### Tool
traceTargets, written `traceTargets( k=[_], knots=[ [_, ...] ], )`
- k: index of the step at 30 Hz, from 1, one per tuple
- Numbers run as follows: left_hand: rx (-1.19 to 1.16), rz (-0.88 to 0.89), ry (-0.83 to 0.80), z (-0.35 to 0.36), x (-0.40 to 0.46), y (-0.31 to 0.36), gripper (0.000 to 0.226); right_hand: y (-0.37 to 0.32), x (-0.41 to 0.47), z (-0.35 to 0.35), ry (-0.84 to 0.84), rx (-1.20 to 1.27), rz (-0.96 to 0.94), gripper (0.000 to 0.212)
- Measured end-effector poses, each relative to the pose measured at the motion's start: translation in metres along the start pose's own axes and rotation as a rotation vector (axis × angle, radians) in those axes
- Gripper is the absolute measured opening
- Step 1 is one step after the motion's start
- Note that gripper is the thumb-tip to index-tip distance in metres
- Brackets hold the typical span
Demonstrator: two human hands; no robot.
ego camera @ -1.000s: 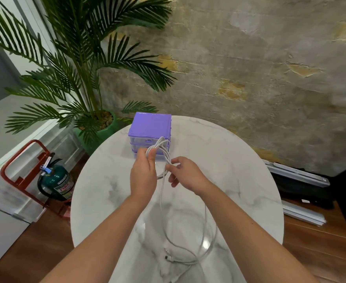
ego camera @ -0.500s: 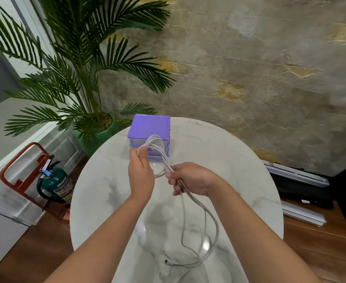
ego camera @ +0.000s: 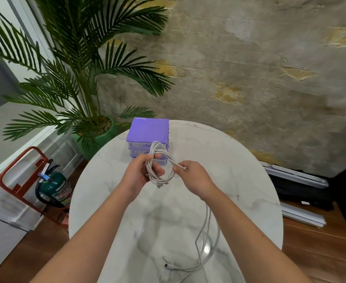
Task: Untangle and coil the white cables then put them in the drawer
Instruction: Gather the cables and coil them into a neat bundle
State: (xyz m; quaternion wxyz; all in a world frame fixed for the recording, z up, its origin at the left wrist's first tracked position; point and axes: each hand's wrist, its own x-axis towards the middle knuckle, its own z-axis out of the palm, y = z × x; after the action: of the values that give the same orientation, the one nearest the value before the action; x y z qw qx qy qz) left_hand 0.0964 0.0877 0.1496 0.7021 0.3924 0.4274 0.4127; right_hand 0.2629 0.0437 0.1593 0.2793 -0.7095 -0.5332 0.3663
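STEP: coiling, mid-way | white cables (ego camera: 161, 168) looped just before purple plastic drawer unit (ego camera: 148, 139), tails trailing on round marble surface (ego camera: 239, 170) | left hand (ego camera: 141, 173) grip clamped on coil; right hand (ego camera: 194, 178) pinching strand | NEXT (judged): feed another loop, keep slack untwisted

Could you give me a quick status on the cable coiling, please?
Left hand grips the coil. Right hand pinches the white cable, tail trailing on the table. Drawer unit looks closed.
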Motion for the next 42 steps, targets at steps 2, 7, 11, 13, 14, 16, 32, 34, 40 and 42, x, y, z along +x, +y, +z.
traceTargets(
  k=[2,7,11,13,14,16,32,34,40,42],
  knots=[
    [-0.018,-0.086,-0.056,-0.003,0.002,0.013,0.036,-0.002,-0.002,-0.002,0.041,-0.038,-0.004,0.022],
    [0.063,-0.243,-0.073,0.002,0.012,0.028,0.054,-0.011,-0.009,0.0,0.087,-0.166,-0.031,0.028],
    [0.04,-0.159,0.074,0.012,0.016,0.018,0.06,-0.016,-0.013,0.004,0.103,-0.324,-0.038,0.043],
    [0.064,-0.123,0.143,0.014,0.018,0.012,0.06,-0.017,-0.014,0.006,0.079,-0.382,-0.062,0.044],
    [0.091,-0.11,0.174,0.014,0.018,0.009,0.058,-0.018,-0.014,0.007,0.066,-0.397,-0.073,0.042],
    [0.143,-0.088,0.232,0.012,0.02,0.006,0.055,-0.021,-0.018,0.011,0.046,-0.437,-0.104,0.04],
    [-0.09,-0.069,0.207,0.009,0.022,0.006,0.052,-0.009,-0.006,0.005,-0.044,-0.163,-0.062,0.042],
    [-0.094,-0.063,0.197,0.012,0.02,0.004,0.053,-0.016,-0.007,0.008,-0.03,0.009,-0.046,0.042],
    [-0.043,-0.059,0.174,0.013,0.02,0.007,0.052,-0.01,-0.007,0.009,-0.137,0.07,-0.051,0.015],
    [-0.043,-0.064,0.165,0.01,0.021,0.009,0.051,-0.006,-0.006,0.005,-0.166,0.029,-0.098,0.026]
  ],
)
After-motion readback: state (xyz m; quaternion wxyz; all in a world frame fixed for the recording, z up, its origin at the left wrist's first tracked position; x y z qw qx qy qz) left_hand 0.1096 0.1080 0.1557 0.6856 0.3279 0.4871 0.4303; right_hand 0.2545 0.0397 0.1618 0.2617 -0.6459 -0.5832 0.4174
